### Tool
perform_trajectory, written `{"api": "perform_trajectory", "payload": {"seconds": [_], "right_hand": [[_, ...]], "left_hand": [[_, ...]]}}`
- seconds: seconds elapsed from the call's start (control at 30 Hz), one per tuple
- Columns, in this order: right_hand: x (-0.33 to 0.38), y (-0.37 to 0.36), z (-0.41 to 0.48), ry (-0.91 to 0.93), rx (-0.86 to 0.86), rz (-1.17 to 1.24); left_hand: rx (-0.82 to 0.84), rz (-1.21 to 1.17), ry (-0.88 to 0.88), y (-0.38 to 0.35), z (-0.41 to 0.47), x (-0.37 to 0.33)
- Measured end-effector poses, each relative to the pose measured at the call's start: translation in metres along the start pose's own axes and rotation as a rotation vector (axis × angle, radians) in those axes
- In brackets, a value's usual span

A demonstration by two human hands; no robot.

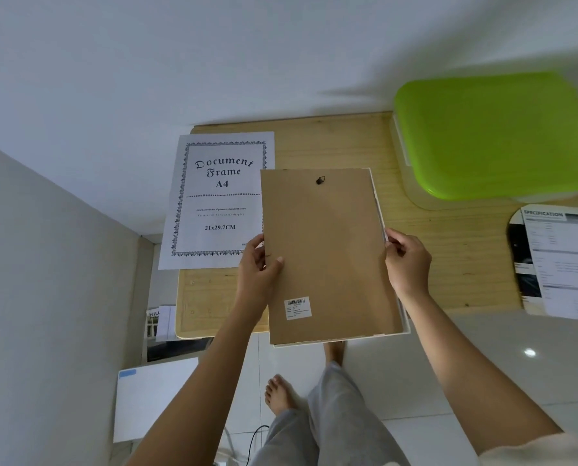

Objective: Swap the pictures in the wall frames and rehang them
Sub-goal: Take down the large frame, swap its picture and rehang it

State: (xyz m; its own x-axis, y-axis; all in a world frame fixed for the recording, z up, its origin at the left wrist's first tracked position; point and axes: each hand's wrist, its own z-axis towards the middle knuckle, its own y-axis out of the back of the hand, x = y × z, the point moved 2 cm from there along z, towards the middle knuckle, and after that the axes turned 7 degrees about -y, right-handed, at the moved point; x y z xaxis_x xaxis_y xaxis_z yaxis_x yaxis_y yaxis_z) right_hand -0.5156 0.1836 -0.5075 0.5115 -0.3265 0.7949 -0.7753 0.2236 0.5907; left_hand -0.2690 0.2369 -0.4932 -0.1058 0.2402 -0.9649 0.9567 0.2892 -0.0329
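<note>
Backing step: fingers of left hand point(257, 264) and right hand point(407, 260) pinch the backing board point(324, 250) by its 2 side edges over the face-down frame point(348, 341) at the table point(449, 257) edge; next, probably seating it square.

A plain brown backing board point(328, 250) is seen in a white frame point(348, 341), a dark-bordered white sheet point(220, 196) to the board's left, a lime-green lid point(496, 136) to its upper right.

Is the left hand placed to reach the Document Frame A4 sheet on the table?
Probably, once freed: the left hand grips the left edge of the frame, and the sheet lies face up beside it; only the held frame overlaps its right side.
</note>
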Motion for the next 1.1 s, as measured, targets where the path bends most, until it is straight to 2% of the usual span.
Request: {"api": "perform_trajectory", "payload": {"seconds": [0.37, 0.83, 0.93, 1.1], "right_hand": [[0.004, -0.004, -0.004, 0.006, 0.002, 0.015], [0.017, 0.005, -0.007, -0.008, 0.022, -0.042], [0.032, 0.020, -0.021, -0.011, 0.005, 0.047], [0.047, 0.057, -0.057, -0.179, 0.138, 0.335]], "left_hand": [[-0.026, 0.046, -0.009, 0.025, 0.005, -0.001], [-0.054, -0.196, -0.010, 0.086, -0.011, -0.028], [-0.010, -0.231, -0.016, 0.078, -0.018, -0.038], [0.139, -0.280, 0.015, 0.019, -0.034, -0.044]]}}
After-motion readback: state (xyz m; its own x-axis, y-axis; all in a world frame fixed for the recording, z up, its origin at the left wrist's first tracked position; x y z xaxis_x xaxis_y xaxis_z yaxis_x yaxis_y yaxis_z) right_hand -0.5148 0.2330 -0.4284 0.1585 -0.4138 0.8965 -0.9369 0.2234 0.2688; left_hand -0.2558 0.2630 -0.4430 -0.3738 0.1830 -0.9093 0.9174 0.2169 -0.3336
